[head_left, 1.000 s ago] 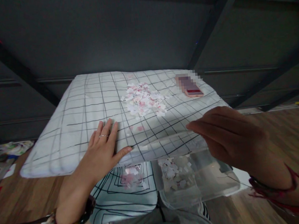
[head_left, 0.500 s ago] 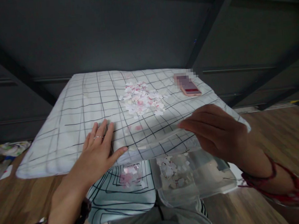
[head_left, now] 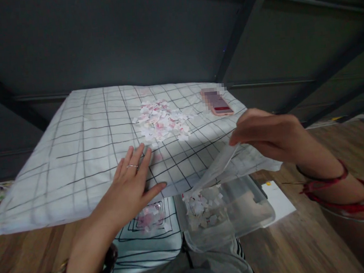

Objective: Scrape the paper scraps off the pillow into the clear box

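My left hand (head_left: 136,173) lies on the checked white cloth (head_left: 95,122) near its front edge, fingers stretched out, holding nothing. On the right, my right hand (head_left: 257,132) is raised over the cloth in a pinch on the upper end of a thin translucent sheet (head_left: 220,165). That sheet slants down to the left, its lower end over the clear plastic box (head_left: 257,214). White paper scraps (head_left: 203,206) lie in the box's left part. Farther back, a pile of white and pink paper scraps (head_left: 163,121) rests on the cloth.
A pink-cased phone (head_left: 219,104) lies at the cloth's back right. Left of the box, a pale blue line-patterned surface (head_left: 159,245) carries pinkish scraps (head_left: 150,218). White paper (head_left: 278,202) shows on the wooden floor (head_left: 318,226). A dark panelled wall (head_left: 114,41) stands behind.
My right hand has risen and moved right, lifting one end of the translucent sheet from the cloth. My left hand stays flat, slightly farther right in view. The view has shifted.
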### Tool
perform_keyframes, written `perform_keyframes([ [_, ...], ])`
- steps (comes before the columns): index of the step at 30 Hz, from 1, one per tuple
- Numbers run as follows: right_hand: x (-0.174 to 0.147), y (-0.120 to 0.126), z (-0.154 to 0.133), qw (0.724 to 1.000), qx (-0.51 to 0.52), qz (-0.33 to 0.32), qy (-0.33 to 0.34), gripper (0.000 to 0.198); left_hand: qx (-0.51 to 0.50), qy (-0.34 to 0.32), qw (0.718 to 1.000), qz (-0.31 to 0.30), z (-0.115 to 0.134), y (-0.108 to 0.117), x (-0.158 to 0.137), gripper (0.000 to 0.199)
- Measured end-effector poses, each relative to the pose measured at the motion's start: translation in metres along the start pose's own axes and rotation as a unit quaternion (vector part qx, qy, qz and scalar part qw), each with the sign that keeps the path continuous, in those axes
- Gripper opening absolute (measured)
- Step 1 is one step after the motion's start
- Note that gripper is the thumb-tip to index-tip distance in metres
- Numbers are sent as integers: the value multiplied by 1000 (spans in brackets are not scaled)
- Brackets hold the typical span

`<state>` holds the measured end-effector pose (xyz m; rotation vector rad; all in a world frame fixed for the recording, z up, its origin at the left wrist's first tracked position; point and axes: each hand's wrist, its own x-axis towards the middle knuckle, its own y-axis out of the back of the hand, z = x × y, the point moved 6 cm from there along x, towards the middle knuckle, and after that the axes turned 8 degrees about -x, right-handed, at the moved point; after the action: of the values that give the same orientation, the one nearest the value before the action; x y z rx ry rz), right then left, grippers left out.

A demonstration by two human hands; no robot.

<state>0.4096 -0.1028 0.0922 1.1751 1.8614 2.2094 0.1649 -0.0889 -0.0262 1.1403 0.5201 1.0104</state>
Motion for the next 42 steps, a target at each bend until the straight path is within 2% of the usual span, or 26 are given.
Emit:
perform_keyframes([
  [3, -3, 6, -5, 1000, 9, 16, 10, 21, -3, 7, 1000, 1, -1, -1, 3, 82],
  [6, 2, 2, -4, 998, -44, 45, -12, 24, 5, 35, 999, 17, -12, 5, 0, 88],
  [9, 12, -9, -6, 987, -131, 93, -22, 25, 22, 84, 996, 35, -28, 12, -5, 94],
  [12, 22, -27, -9, 974, -189, 118, -35, 24, 41, 145, 988, 24, -44, 14, -11, 99],
  [16, 40, -47, -13, 973, -186, 135, -27, 23, 66, 192, 979, -14, -51, 11, -15, 96],
  [22, 64, -69, -7, 986, -135, 101, -2, 30, 82, 222, 971, -47, -46, 11, -15, 92],
  [29, 58, -56, 7, 987, -121, 103, 0, 27, 86, 230, 967, -65, -41, 12, -13, 90],
  [33, 61, -54, 6, 982, -138, 127, -11, 28, 85, 225, 968, -67, -40, 12, -13, 89],
  [38, 66, -61, 5, 982, -128, 138, 18, 29, 85, 223, 969, -68, -40, 13, -15, 89],
  [42, 58, -53, 5, 985, -115, 126, 28, 25, 90, 221, 969, -64, -41, 12, -15, 88],
])
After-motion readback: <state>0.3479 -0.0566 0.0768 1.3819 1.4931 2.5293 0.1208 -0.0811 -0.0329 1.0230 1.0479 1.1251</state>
